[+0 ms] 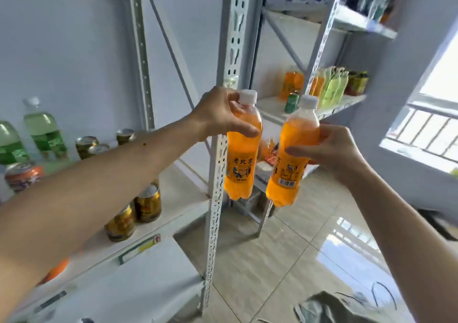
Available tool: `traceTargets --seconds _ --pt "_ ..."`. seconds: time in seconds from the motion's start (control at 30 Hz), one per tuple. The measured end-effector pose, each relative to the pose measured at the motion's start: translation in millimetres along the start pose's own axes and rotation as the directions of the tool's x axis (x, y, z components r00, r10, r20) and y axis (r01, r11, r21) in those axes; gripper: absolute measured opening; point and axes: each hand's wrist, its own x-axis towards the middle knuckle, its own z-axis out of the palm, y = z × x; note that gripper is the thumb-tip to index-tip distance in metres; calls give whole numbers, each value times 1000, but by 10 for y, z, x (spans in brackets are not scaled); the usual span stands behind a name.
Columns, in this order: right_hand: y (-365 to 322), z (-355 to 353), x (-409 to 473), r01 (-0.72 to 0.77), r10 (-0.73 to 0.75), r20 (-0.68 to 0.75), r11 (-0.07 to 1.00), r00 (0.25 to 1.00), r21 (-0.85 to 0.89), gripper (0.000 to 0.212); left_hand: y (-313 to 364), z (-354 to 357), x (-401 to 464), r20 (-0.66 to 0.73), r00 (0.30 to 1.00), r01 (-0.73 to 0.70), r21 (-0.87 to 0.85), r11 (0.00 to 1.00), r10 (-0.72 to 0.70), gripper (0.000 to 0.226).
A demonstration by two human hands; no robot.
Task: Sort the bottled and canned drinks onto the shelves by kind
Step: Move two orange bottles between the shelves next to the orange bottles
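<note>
My left hand [218, 114] grips the shoulder of an orange soda bottle [241, 166] with a white cap, held upright in the air. Beside it my right hand [332, 151] holds a second, identical orange bottle [288, 171], tilted slightly. Both bottles hang in front of the upright post [223, 149] between two white shelf units. On the far shelf [270, 107] stand more orange bottles [291, 81], a green can [292, 102] and pale green bottles [333, 88].
The near shelf [181, 198] on the left carries green bottles [45, 129], gold cans [147, 205] and an orange-white can [21, 175]. An upper far shelf [357, 22] holds dark drinks. Tiled floor [285, 260] lies below; a window [431, 124] is at right.
</note>
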Motion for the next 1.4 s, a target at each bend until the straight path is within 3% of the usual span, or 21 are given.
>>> traceTargets --seconds 0.2,0.4,0.7,1.0,1.33,1.4 --pt "624 -682 456 -43 42 -29 999 999 -34 46 129 907 707 -11 1000 16 -42 999 -17 70" --pt "1130 -1052 1074 -98 97 -83 995 992 -3 64 89 1523 1533 40 999 7 -52 999 -5 76" --pt "1786 -1714 2044 -141 146 -180 989 973 44 68 -44 2288 2872 30 1000 10 -17 1000 -9 85" --pt "2567 -2375 3318 -123 126 -151 992 980 31 76 -4 3068 4160 2 1000 30 -25 999 -30 80" --pt "3229 -2924 4838 -125 128 -147 992 981 28 46 -93 3852 5635 -128 988 88 31 996 -83 86" --pt "3365 -2990 5163 -121 124 -151 992 981 29 48 -171 4006 5956 -143 986 90 23 996 -86 85"
